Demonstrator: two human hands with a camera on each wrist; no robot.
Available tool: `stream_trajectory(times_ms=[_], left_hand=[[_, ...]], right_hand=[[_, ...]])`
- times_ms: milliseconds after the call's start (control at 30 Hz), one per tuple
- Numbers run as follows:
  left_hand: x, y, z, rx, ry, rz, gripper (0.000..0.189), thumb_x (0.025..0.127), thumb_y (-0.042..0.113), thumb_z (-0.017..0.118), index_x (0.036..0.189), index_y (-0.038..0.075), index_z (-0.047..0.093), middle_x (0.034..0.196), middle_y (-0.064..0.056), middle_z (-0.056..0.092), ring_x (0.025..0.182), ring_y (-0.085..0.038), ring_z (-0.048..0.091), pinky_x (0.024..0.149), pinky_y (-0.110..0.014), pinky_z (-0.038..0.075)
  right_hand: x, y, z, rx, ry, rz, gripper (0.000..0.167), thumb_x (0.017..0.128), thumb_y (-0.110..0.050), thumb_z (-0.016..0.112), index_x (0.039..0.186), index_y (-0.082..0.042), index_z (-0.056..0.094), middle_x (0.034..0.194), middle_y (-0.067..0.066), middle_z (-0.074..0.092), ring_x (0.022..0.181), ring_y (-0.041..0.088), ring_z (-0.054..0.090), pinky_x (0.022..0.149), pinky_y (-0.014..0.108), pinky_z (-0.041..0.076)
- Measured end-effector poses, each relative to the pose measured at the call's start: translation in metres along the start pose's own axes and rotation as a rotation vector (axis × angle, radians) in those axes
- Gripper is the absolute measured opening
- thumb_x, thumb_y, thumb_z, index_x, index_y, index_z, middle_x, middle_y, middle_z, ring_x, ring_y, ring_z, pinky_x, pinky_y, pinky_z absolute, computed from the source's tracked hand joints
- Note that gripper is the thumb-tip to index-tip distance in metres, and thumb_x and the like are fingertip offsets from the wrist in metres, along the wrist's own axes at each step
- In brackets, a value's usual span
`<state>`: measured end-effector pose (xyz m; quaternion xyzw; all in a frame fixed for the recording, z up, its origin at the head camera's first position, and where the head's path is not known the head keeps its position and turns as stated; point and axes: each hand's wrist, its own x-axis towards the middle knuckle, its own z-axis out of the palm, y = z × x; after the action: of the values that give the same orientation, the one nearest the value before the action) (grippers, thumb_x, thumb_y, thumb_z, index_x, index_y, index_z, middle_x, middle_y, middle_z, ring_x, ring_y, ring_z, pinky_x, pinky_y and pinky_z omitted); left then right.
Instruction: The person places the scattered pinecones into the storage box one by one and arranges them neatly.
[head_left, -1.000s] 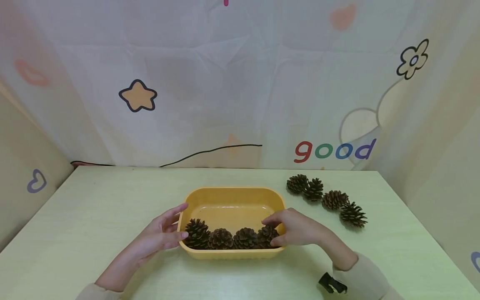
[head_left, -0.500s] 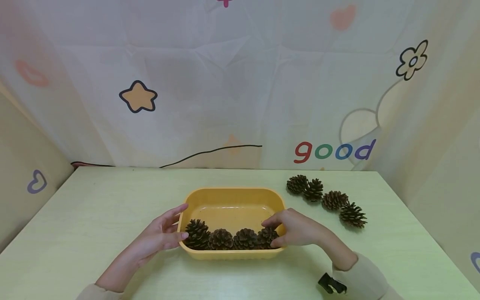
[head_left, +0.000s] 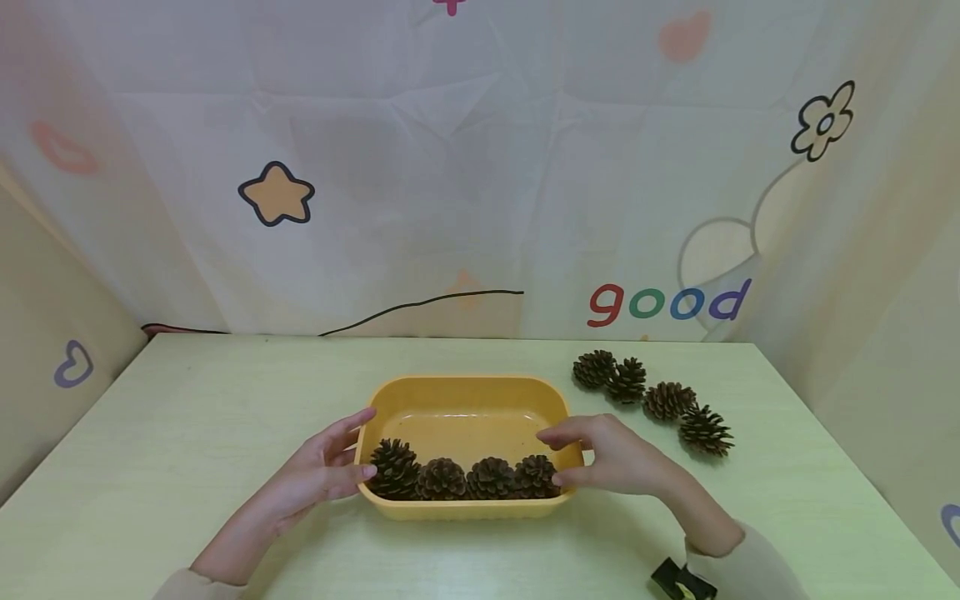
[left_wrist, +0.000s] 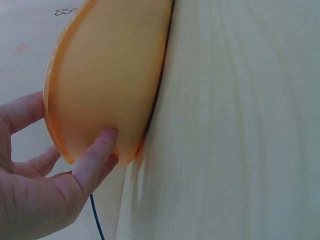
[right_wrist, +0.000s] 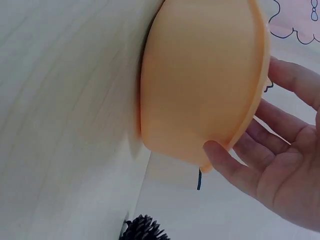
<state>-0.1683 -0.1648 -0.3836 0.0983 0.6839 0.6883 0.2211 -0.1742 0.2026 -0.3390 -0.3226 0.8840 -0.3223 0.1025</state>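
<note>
A yellow plastic basin point(head_left: 465, 508) stands on the table, with several brown pine cones point(head_left: 441, 479) in a row along its near wall. My left hand point(head_left: 322, 467) holds the basin's left end, thumb and forefinger spread along the rim. In the left wrist view its thumb point(left_wrist: 97, 155) lies against the outer wall. At the right end is my right hand point(head_left: 618, 458), its forefinger reaching over the rim and its thumb beside the rightmost pine cone point(head_left: 536, 477). The right wrist view shows its fingers point(right_wrist: 292, 82) spread and slightly bent behind the rim.
More pine cones point(head_left: 670, 401) lie in a slanting line on the table point(head_left: 225, 400), behind and right of the basin. A black clip-like object point(head_left: 681, 581) is by the right sleeve. A printed curtain point(head_left: 465, 183) hangs behind the table.
My right hand has let go of the rightmost pine cone and drawn back to the right, its fingers spreading. The left hand, the basin and the pine cones stay in place.
</note>
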Motion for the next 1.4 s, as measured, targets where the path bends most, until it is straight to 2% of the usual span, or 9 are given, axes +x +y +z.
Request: stream_trajectory(times_ms=[133, 333, 733, 800, 1033, 1233, 1333, 1400], left_hand=[[0.000, 0.000, 0.000, -0.001, -0.006, 0.005, 0.082, 0.081, 0.009, 0.067, 0.146, 0.008, 0.016, 0.146, -0.028, 0.014, 0.119, -0.033, 0.044, 0.085, -0.041, 0.048], [0.000, 0.001, 0.000, -0.006, -0.003, 0.005, 0.083, 0.081, 0.009, 0.067, 0.146, 0.008, 0.016, 0.146, -0.028, 0.014, 0.118, -0.031, 0.045, 0.085, -0.041, 0.048], [-0.001, 0.000, 0.000, -0.006, -0.015, 0.017, 0.082, 0.082, 0.010, 0.067, 0.146, 0.007, 0.015, 0.145, -0.028, 0.015, 0.118, -0.031, 0.044, 0.086, -0.041, 0.048], [-0.001, 0.000, -0.001, -0.006, -0.017, 0.017, 0.082, 0.082, 0.010, 0.067, 0.146, 0.007, 0.015, 0.146, -0.028, 0.015, 0.119, -0.031, 0.044, 0.086, -0.042, 0.047], [0.000, -0.001, -0.001, -0.005, -0.022, 0.019, 0.082, 0.082, 0.009, 0.067, 0.146, 0.008, 0.016, 0.146, -0.028, 0.014, 0.119, -0.032, 0.044, 0.086, -0.042, 0.047], [0.000, 0.000, -0.001, -0.001, -0.010, 0.014, 0.081, 0.082, 0.009, 0.067, 0.146, 0.008, 0.017, 0.145, -0.028, 0.015, 0.119, -0.032, 0.043, 0.086, -0.041, 0.048], [0.000, -0.001, -0.001, 0.003, -0.012, 0.017, 0.081, 0.082, 0.009, 0.067, 0.145, 0.008, 0.017, 0.145, -0.028, 0.016, 0.119, -0.032, 0.043, 0.086, -0.041, 0.048], [0.000, -0.001, -0.001, 0.001, -0.013, 0.018, 0.081, 0.082, 0.009, 0.067, 0.145, 0.008, 0.016, 0.145, -0.028, 0.016, 0.119, -0.032, 0.043, 0.086, -0.041, 0.048]], right_hand=[[-0.008, 0.003, -0.004, 0.045, 0.059, 0.005, 0.047, 0.079, -0.018, 0.071, 0.117, 0.005, 0.057, 0.114, 0.016, 0.061, 0.101, 0.028, 0.058, 0.087, 0.046, 0.046], [-0.018, 0.007, -0.016, 0.075, 0.134, -0.002, 0.047, 0.080, -0.019, 0.070, 0.117, 0.005, 0.057, 0.116, 0.018, 0.060, 0.105, 0.032, 0.055, 0.086, 0.041, 0.048], [-0.044, 0.018, -0.039, 0.074, 0.297, 0.117, 0.045, 0.078, -0.014, 0.071, 0.118, 0.002, 0.057, 0.112, 0.015, 0.061, 0.102, 0.030, 0.057, 0.084, 0.032, 0.049], [-0.049, 0.021, -0.042, 0.084, 0.309, 0.145, 0.046, 0.079, -0.014, 0.070, 0.120, 0.002, 0.056, 0.114, 0.015, 0.060, 0.104, 0.027, 0.057, 0.085, 0.031, 0.048], [-0.067, 0.035, -0.054, 0.130, 0.362, 0.198, 0.049, 0.082, -0.012, 0.068, 0.123, 0.007, 0.051, 0.123, 0.024, 0.052, 0.099, -0.009, 0.052, 0.082, 0.018, 0.047], [-0.080, 0.049, -0.064, 0.101, 0.439, 0.256, 0.053, 0.081, -0.015, 0.069, 0.126, 0.007, 0.049, 0.123, 0.024, 0.052, 0.098, -0.013, 0.050, 0.079, 0.011, 0.045], [-0.085, 0.058, -0.066, 0.076, 0.464, 0.286, 0.054, 0.081, -0.017, 0.069, 0.126, 0.006, 0.048, 0.121, 0.018, 0.054, 0.097, -0.015, 0.049, 0.078, 0.010, 0.045], [-0.089, 0.064, -0.069, 0.078, 0.466, 0.305, 0.055, 0.082, -0.018, 0.068, 0.127, 0.006, 0.047, 0.121, 0.010, 0.056, 0.096, -0.015, 0.049, 0.077, 0.011, 0.046]])
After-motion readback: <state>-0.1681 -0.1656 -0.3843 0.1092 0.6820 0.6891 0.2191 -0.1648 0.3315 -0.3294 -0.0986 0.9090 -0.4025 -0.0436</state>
